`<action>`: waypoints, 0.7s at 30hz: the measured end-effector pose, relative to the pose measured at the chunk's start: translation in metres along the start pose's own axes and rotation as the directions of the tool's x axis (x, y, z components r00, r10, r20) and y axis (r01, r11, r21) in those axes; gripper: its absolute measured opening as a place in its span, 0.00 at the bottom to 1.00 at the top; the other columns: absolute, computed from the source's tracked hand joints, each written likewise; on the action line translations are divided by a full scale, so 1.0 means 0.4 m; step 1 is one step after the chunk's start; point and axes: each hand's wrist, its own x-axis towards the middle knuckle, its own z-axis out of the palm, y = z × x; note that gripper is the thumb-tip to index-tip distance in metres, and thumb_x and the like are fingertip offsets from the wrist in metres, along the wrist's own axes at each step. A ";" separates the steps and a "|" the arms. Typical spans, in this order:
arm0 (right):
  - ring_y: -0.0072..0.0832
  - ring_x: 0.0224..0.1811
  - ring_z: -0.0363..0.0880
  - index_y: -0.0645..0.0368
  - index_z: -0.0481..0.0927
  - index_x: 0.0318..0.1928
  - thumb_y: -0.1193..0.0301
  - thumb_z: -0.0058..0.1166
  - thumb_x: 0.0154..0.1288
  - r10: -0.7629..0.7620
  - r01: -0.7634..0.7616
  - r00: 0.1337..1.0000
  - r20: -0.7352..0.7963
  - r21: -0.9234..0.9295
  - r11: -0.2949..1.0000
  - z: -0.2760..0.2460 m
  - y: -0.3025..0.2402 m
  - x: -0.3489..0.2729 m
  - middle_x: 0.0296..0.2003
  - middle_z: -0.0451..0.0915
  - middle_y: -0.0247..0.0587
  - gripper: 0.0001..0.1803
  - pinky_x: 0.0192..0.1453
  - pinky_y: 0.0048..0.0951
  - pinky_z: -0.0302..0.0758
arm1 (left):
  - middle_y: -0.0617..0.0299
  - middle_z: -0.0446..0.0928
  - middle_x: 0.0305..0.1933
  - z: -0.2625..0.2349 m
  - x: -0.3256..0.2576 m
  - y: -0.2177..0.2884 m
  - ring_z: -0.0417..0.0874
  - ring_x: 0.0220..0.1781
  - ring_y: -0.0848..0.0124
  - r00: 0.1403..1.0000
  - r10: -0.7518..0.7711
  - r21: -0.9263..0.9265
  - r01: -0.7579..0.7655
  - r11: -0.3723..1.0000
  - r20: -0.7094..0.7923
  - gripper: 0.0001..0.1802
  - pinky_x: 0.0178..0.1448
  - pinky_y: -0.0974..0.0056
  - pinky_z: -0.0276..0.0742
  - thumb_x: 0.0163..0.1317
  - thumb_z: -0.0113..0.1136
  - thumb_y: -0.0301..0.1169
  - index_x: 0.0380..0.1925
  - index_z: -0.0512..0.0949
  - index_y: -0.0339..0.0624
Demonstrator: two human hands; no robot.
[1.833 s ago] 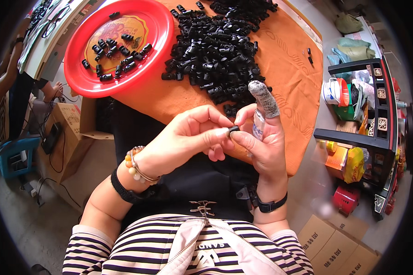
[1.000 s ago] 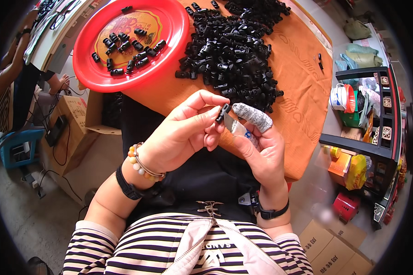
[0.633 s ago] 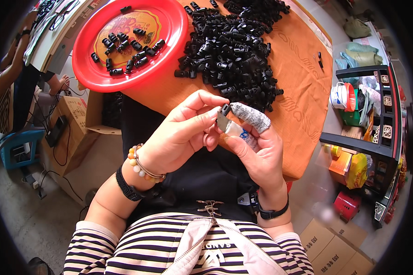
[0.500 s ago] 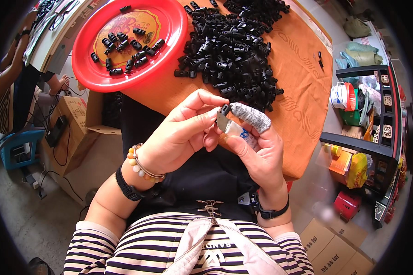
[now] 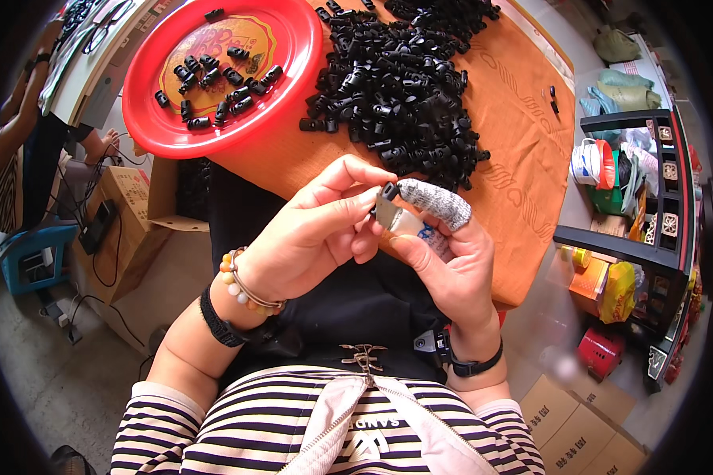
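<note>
Between the thumb and fingers of my left hand (image 5: 317, 218) is a small black plastic part (image 5: 388, 191), which looks like a cord lock. My right hand (image 5: 458, 269) grips a short flat metal blade (image 5: 386, 212) whose handle (image 5: 409, 225) is wrapped in white material with blue marks. The blade's end sits against the black part or just beside it; exact contact is hard to tell. A grey knitted finger sleeve (image 5: 436, 198) covers my right index finger. Beyond my hands lies a big heap of similar black parts (image 5: 404, 103), and several more rest on a red round tray (image 5: 146, 119).
An orange cloth (image 5: 523, 190) covers the table. At the right stands a black shelf rack (image 5: 618, 245) with bags and tubs, and cardboard boxes (image 5: 566, 419) lie below it. To the left are an open carton (image 5: 127, 214), a blue stool (image 5: 36, 257) and another person's arm (image 5: 24, 95).
My right hand has shifted very slightly to the right, its wrist and fingers turning a little. My left hand stays in place with the black part.
</note>
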 end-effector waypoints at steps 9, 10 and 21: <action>0.14 0.38 0.73 0.64 0.69 0.54 0.79 0.57 0.59 0.042 -0.042 0.999 0.005 -0.032 0.999 0.004 -0.011 -0.001 0.37 0.77 0.35 0.22 0.42 0.15 0.71 | 0.66 0.71 0.37 -0.012 -0.001 0.000 0.71 0.33 0.80 0.993 0.040 0.002 -0.041 0.999 0.108 0.12 0.35 0.73 0.68 0.65 0.48 0.29 0.48 0.67 0.43; 0.13 0.37 0.72 0.64 0.70 0.54 0.79 0.57 0.58 0.047 -0.046 0.999 0.016 -0.024 0.999 0.001 -0.010 -0.002 0.36 0.77 0.34 0.22 0.41 0.14 0.71 | 0.66 0.71 0.37 -0.012 -0.001 0.001 0.71 0.33 0.80 0.993 0.048 0.020 -0.051 0.999 0.110 0.11 0.35 0.74 0.68 0.65 0.48 0.29 0.48 0.68 0.43; 0.10 0.34 0.71 0.63 0.70 0.54 0.78 0.57 0.59 0.053 -0.051 0.998 0.041 -0.034 0.998 -0.002 -0.012 0.000 0.35 0.76 0.32 0.21 0.38 0.11 0.68 | 0.66 0.71 0.39 -0.005 -0.003 0.003 0.71 0.32 0.81 0.997 0.067 0.115 -0.071 0.991 0.039 0.11 0.35 0.74 0.68 0.65 0.48 0.29 0.47 0.68 0.43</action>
